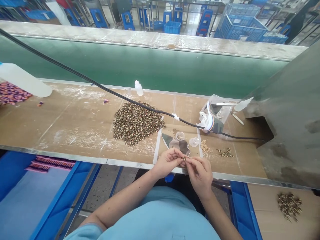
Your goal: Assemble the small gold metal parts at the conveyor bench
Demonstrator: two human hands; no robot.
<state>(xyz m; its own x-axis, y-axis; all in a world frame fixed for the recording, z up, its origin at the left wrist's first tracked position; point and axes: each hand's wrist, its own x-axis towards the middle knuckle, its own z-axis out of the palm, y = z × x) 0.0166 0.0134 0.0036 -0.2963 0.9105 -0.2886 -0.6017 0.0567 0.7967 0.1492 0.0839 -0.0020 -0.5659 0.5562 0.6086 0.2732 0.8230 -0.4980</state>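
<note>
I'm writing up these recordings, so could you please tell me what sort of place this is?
Probably a factory workshop for small hand-assembled parts: a green conveyor belt, a heap of small patterned beads on the bench, and blue plastic crates beyond.

From here I see a cardboard-topped bench (75,116) with a heap of brown-and-gold beads (137,123) at its middle: a small white squeeze bottle (138,88) stands just behind the heap, a clear plastic tub (220,111) sits to its right, a loose scatter of beads (225,152) lies further right, and purple patterned pieces (12,93) lie well left
</note>
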